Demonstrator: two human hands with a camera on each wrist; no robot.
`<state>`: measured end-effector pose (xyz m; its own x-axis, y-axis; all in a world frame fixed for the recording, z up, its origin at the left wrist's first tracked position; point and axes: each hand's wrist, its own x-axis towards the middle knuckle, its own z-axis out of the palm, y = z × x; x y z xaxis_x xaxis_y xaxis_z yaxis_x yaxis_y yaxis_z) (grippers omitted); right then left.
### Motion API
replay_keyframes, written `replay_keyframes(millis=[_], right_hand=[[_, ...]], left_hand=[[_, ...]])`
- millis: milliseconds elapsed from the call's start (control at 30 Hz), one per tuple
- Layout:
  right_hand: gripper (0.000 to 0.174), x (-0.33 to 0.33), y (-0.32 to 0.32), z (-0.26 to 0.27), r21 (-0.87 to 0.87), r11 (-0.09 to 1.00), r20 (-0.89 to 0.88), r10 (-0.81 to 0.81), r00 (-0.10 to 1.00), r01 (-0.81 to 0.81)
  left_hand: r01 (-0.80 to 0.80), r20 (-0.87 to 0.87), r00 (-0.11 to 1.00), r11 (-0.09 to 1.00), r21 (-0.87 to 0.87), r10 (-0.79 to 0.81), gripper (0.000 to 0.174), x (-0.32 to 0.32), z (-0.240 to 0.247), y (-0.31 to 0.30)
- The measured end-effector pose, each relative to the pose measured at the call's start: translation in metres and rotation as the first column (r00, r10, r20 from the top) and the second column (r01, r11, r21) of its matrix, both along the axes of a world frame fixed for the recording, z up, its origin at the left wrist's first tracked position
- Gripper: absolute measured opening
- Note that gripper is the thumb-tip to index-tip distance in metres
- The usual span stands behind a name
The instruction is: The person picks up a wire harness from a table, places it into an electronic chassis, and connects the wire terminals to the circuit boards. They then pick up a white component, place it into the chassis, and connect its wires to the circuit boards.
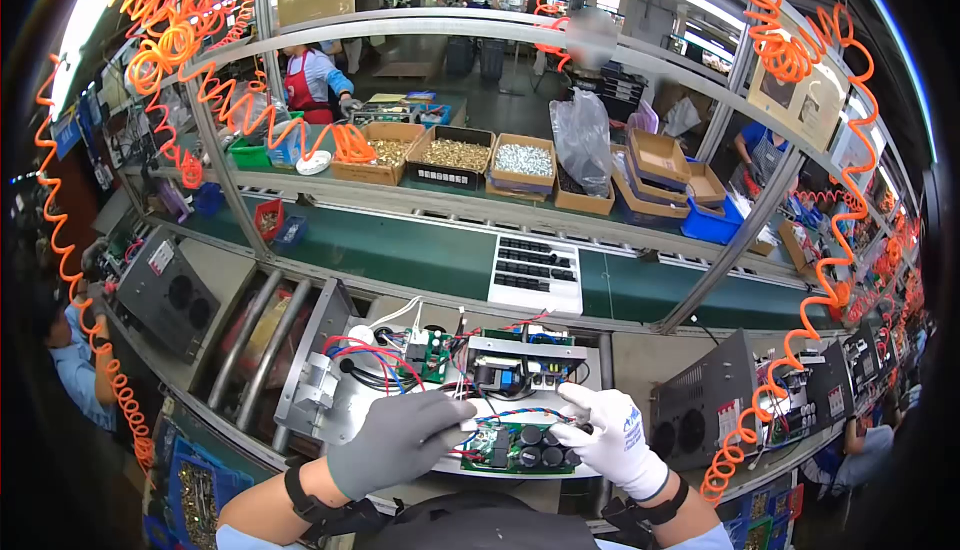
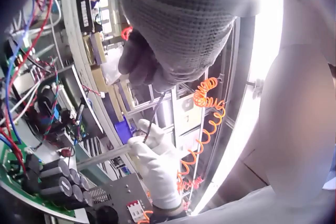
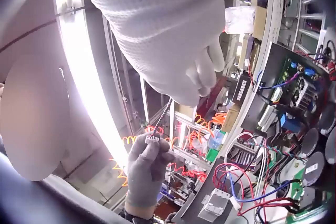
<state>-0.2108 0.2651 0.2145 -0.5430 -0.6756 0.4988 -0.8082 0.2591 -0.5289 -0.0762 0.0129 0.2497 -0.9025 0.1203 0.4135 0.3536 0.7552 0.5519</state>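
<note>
My left hand (image 1: 395,447), in a grey glove, pinches a small white connector (image 3: 153,138) on the end of a twisted wire cable (image 3: 164,113). The cable's other part runs up into my right hand (image 1: 617,438), white-gloved, whose thumb and fingers pinch it. Both hands are over the front of an open metal chassis (image 1: 312,405). Below them sits a green circuit board (image 1: 488,448) with several black cylindrical capacitors (image 2: 55,168). Behind it are a second board with a silver heatsink bar (image 1: 530,348) and loose red and blue wires (image 1: 385,353).
A white tray of black parts (image 1: 537,275) stands on the green conveyor (image 1: 400,262). Boxes of small metal parts (image 1: 450,155) line the far shelf. Finished-looking grey units (image 1: 700,405) stand at the right, and orange coiled hoses (image 1: 765,410) hang at both sides.
</note>
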Motion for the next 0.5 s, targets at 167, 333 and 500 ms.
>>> replay_keyframes(millis=[167, 333, 500], right_hand=[[0.047, -0.009, -0.018, 0.016, -0.190, 0.974, -0.054, -0.132, 0.990, 0.120], [0.045, 0.005, -0.059, 0.078, 0.093, 0.995, -0.305, 0.002, 0.952, 0.028], [0.028, -0.002, -0.085, 0.048, 0.082, 0.995, 0.832, -0.038, 0.554, -0.055]], left_hand=[[-0.361, 0.529, 0.820, 0.520, 0.774, -0.218, 0.024, -0.001, 0.005, -0.010], [-0.333, 0.526, 0.823, 0.569, 0.752, -0.215, 0.022, -0.026, -0.002, -0.015], [-0.242, 0.514, 0.816, 0.650, 0.720, -0.266, 0.017, -0.049, -0.010, -0.023]])
